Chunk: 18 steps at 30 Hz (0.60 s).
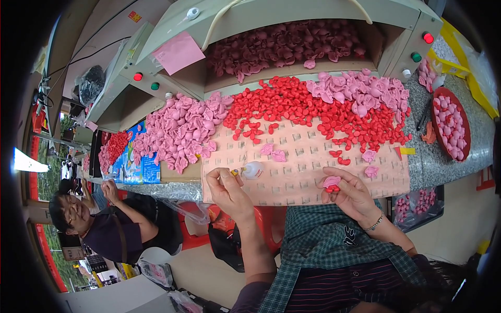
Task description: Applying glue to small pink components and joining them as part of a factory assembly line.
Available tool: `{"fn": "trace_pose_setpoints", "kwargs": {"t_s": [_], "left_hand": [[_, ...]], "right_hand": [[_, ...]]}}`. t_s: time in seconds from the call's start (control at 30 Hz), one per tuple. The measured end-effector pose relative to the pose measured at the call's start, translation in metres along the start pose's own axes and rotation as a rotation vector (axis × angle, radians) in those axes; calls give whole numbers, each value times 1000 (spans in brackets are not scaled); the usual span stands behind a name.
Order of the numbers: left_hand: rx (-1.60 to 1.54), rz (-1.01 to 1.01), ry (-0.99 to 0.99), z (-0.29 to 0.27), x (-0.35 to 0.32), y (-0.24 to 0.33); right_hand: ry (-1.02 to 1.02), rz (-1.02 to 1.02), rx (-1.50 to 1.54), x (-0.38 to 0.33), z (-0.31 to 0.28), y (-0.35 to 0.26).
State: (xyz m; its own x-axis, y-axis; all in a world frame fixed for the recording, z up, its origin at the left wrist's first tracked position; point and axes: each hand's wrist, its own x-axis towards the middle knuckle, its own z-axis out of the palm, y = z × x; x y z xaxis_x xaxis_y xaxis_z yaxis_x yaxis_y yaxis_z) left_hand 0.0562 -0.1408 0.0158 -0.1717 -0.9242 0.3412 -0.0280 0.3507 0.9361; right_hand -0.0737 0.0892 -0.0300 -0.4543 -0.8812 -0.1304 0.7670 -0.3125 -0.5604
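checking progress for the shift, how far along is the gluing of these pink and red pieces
Done: a few joined pink-and-red pieces lie on the peach perforated mat. In hand: the right hand holds a pink petal piece with a red piece; the left hand holds a small clear squeeze bottle. Left: big heaps of loose red pieces and pink petals, so most remains.

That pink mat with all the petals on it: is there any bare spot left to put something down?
Yes. The near half of the mat is mostly bare, between the left hand with its small bottle and the right hand; only a few loose pieces lie there. The far half is crowded with red pieces and pink petals.
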Motion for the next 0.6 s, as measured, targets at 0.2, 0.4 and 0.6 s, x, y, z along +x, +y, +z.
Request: {"fn": "trace_pose_setpoints", "kwargs": {"t_s": [0.2,0.4,0.6], "left_hand": [[7,10,-2,-2,0,-3],[-12,-63,40,-3,1,-4],[283,79,51,-19,7,-32]], "right_hand": [[-20,1,-2,0,-3,0],[-8,-32,16,-1,-7,4],[-18,-29,23,1,-6,3]]}}
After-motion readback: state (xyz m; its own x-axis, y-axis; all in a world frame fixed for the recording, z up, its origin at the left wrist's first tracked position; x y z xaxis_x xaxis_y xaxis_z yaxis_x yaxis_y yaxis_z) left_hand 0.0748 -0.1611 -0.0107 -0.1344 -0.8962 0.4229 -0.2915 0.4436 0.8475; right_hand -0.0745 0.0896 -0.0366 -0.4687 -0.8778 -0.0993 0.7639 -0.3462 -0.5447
